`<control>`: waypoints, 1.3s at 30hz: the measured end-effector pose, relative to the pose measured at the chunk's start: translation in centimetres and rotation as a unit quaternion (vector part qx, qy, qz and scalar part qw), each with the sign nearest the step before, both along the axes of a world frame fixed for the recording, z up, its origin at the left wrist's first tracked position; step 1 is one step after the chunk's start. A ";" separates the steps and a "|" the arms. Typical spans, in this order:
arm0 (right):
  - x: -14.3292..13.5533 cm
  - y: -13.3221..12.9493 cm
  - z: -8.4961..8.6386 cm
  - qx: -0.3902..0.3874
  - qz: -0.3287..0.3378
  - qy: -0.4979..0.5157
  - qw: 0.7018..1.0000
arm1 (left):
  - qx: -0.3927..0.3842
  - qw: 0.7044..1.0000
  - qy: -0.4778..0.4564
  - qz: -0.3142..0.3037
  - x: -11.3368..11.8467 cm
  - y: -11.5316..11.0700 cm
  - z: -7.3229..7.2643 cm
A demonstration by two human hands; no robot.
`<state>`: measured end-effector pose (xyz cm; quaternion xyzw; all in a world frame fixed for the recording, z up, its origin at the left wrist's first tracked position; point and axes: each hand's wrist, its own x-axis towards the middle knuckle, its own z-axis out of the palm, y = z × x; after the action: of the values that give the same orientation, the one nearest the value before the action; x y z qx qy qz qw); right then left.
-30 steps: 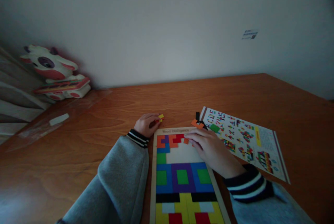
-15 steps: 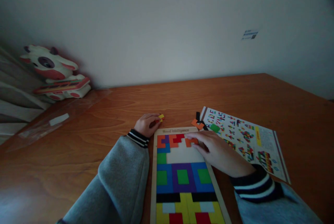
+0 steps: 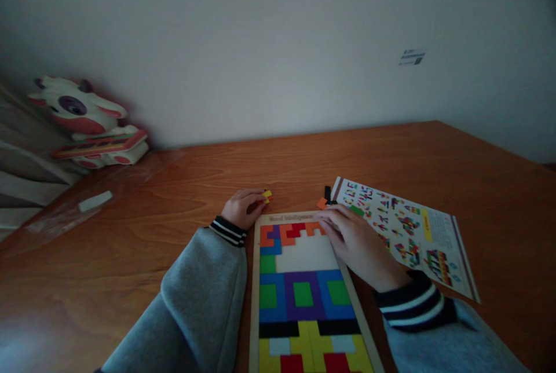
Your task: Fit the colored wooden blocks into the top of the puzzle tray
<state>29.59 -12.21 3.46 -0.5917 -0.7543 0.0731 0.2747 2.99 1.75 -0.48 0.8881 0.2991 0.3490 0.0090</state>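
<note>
A wooden puzzle board (image 3: 256,303) lies before me, filled with coloured pieces in its lower part and top left; a pale bare patch shows in its upper part. Beyond its top left corner, my left hand (image 3: 243,208) pinches a small yellow piece (image 3: 266,194), with a bit of red beside it. My right hand (image 3: 356,242) is over the top right corner, fingers close together at an orange piece (image 3: 313,227) on the board. Whether the fingertips grip it is hard to see. Loose orange (image 3: 321,204) and black (image 3: 327,193) pieces lie just past that hand.
A printed pattern sheet (image 3: 438,222) lies right of the board, with a green piece (image 3: 357,210) on its near left part, partly hidden. At the back left sit a cow-shaped toy (image 3: 99,130) and clear plastic with a white label (image 3: 95,201). A wall stands behind the table.
The orange piece under my right hand has moved up against the board's top edge, beside the red piece. My right hand has shifted slightly up. My left hand stays almost still.
</note>
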 end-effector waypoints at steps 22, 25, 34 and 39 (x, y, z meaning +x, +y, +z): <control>-2.4 1.2 1.2 -0.017 0.063 0.179 0.982 | -0.073 0.979 -0.111 -0.152 2.1 -4.9 2.9; -2.7 1.2 1.7 -0.064 0.124 0.203 0.969 | -0.069 0.968 -0.105 -0.216 2.8 -6.0 3.5; 0.1 0.8 1.6 -0.082 0.006 0.256 0.963 | -0.008 0.997 -0.044 -0.058 1.6 -4.2 2.8; 3.4 0.8 1.3 -0.049 -0.098 0.250 0.962 | -0.018 0.999 0.011 0.034 -0.7 -1.3 1.4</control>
<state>32.98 -11.36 4.73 -0.6389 -0.5952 0.2282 0.4307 2.25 0.50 0.89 0.8806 0.3356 0.3343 0.0094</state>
